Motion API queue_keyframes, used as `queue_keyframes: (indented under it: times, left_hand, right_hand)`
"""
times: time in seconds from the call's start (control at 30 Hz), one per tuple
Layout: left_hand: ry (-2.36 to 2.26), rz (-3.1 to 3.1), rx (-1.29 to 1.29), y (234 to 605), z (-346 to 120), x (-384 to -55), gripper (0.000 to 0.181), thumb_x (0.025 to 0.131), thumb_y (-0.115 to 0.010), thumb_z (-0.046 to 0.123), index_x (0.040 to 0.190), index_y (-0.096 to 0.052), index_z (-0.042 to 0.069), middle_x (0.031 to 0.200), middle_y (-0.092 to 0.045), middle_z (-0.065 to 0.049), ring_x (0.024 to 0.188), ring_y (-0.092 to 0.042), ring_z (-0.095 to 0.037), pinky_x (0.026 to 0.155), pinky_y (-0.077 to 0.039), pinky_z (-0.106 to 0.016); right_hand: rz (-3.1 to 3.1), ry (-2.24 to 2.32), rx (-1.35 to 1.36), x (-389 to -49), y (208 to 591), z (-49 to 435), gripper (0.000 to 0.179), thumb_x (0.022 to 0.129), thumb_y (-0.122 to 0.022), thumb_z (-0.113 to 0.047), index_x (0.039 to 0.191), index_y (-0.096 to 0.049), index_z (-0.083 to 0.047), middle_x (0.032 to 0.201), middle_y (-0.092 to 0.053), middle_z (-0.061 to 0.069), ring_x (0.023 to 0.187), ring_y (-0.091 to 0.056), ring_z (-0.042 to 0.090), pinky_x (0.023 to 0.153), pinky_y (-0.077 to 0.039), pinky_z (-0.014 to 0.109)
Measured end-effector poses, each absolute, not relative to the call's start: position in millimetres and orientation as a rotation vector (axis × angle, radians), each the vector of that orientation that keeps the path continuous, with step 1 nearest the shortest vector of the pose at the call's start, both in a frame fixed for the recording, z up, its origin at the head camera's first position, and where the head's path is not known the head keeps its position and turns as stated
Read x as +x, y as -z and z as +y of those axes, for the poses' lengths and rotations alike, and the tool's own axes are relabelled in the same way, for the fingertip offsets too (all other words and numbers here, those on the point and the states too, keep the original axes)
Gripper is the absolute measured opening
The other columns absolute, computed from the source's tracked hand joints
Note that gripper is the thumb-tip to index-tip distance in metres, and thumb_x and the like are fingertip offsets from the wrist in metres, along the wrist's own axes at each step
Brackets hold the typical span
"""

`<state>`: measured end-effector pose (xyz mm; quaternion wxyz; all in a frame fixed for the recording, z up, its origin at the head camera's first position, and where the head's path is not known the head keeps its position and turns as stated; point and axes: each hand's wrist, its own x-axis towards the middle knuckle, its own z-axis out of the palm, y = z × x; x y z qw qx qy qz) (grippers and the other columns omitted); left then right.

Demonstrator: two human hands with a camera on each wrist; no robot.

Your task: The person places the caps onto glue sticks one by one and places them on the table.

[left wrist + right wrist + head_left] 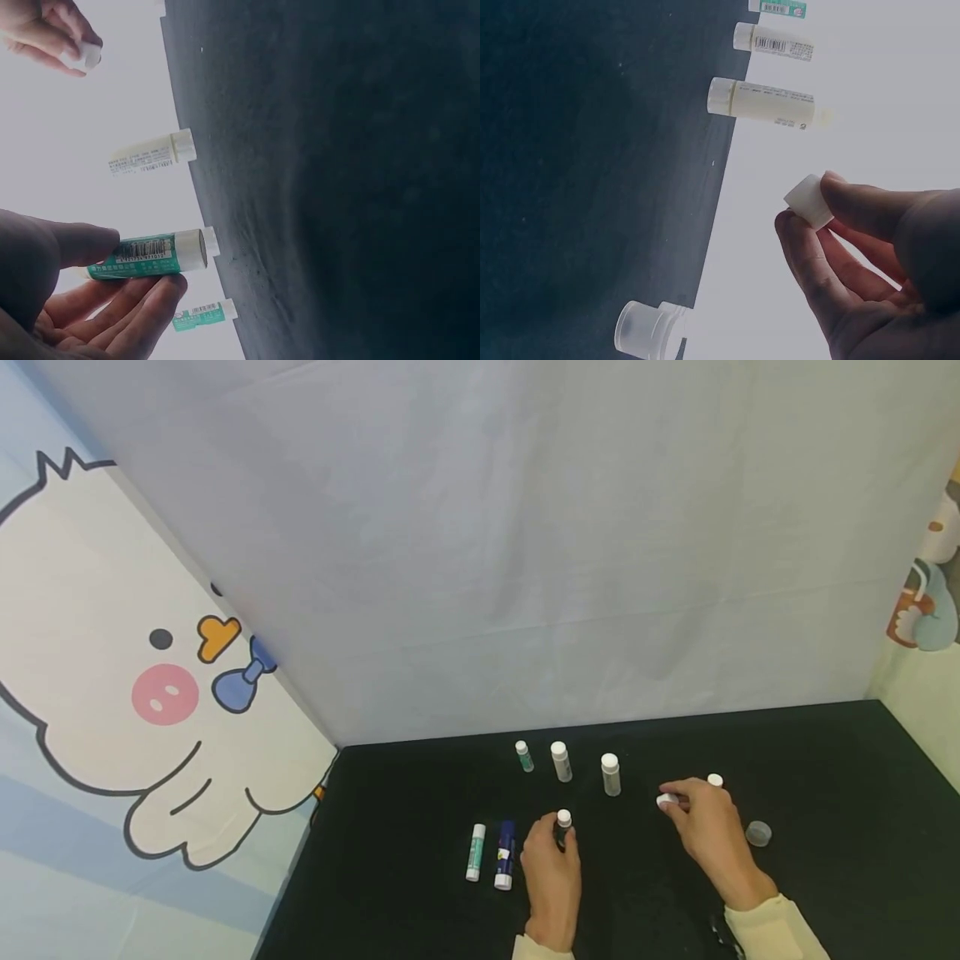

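My left hand holds a green-labelled glue stick upright between thumb and fingers. Its white top shows above the fingertips in the head view, while the barcode side faces the left wrist camera. Farther right, my right hand pinches a small white cap between thumb and fingertips, raised above the table. Close behind that hand is another white-topped item, mostly hidden. A translucent round cap lies just right of the right hand.
Upright at the back of the black table stand a small green glue stick and two pale ones, one beside the other. Left of the left hand are a green-and-white glue stick and a blue one.
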<state>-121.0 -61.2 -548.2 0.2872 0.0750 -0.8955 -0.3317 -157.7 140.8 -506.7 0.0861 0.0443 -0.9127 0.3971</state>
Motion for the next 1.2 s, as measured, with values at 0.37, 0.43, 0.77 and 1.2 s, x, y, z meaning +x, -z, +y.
queue_keyframes:
  times: [0.37, 0.43, 0.77, 1.2]
  left_hand:
    - [0.892, -2.424, 0.190, 547, -59, -114, 0.021, 0.079, -0.087, -0.002, 0.096, -0.076, 0.006, 0.086, -0.072, -0.008, 0.080, -0.075, -0.030, 0.070, -0.059, -0.046]
    - [0.900, -2.420, 0.182, 546, -59, -113, 0.022, 0.079, -0.087, -0.002, 0.097, -0.076, 0.006, 0.086, -0.072, -0.007, 0.080, -0.075, -0.029, 0.070, -0.058, -0.046]
    - [0.923, -2.426, 0.179, 546, -57, -106, 0.022, 0.078, -0.087, -0.002, 0.096, -0.076, 0.006, 0.084, -0.070, -0.004, 0.078, -0.075, -0.028, 0.067, -0.058, -0.045]
    - [0.920, -2.413, 0.131, 547, -54, -96, 0.024, 0.075, -0.087, -0.001, 0.095, -0.077, 0.007, 0.082, -0.068, -0.002, 0.072, -0.072, -0.025, 0.064, -0.057, -0.042]
  right_hand:
    - [-2.708, -1.202, 0.154, -156, 498, 132, 0.022, 0.089, -0.080, 0.002, 0.110, -0.077, 0.007, 0.106, -0.075, 0.024, 0.090, -0.075, 0.038, 0.074, -0.058, 0.053]
    - [-2.709, -1.207, 0.156, -155, 497, 129, 0.022, 0.089, -0.080, 0.002, 0.110, -0.077, 0.007, 0.106, -0.075, 0.024, 0.091, -0.075, 0.037, 0.075, -0.058, 0.053]
    - [-2.666, -1.255, 0.230, -150, 496, 117, 0.021, 0.086, -0.082, 0.005, 0.106, -0.078, 0.007, 0.101, -0.076, 0.019, 0.086, -0.073, 0.031, 0.072, -0.059, 0.046]
    - [-2.741, -1.325, 0.222, -141, 493, 104, 0.023, 0.089, -0.081, 0.000, 0.112, -0.077, 0.005, 0.108, -0.076, 0.019, 0.095, -0.075, 0.036, 0.078, -0.061, 0.048]
